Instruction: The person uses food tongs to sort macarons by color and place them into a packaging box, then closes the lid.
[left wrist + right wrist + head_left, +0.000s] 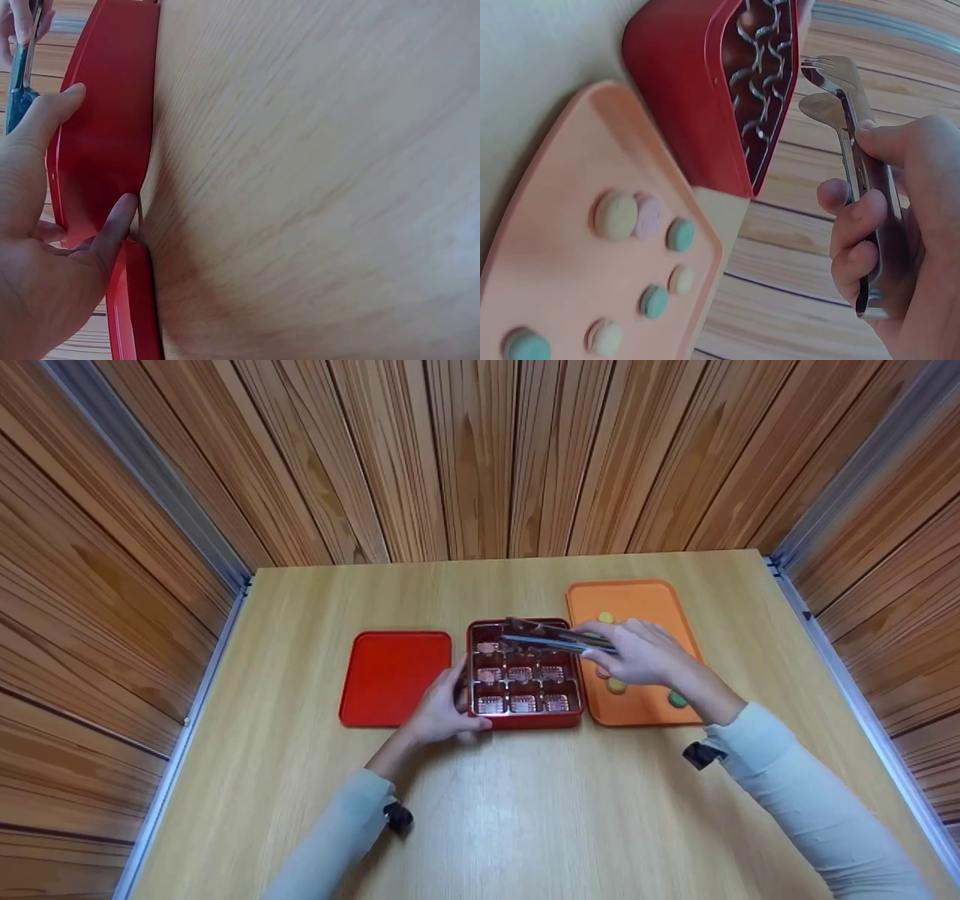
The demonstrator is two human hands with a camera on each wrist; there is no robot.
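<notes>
Near the head view's centre, the left hand (pixel 442 711) touches the red box (pixel 525 722) with spread fingers while the right hand (pixel 643 654) grips tongs (pixel 886 281) above it, their toothed tip, indistinct there, showing parted from its mate at the right wrist view's upper right.

No legible text, label, brand, number or sign in any view.

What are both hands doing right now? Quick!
Left hand: open, thumb and fingers spread against the red box at its near left corner.
Right hand: closed, holding the metal tongs.
</notes>
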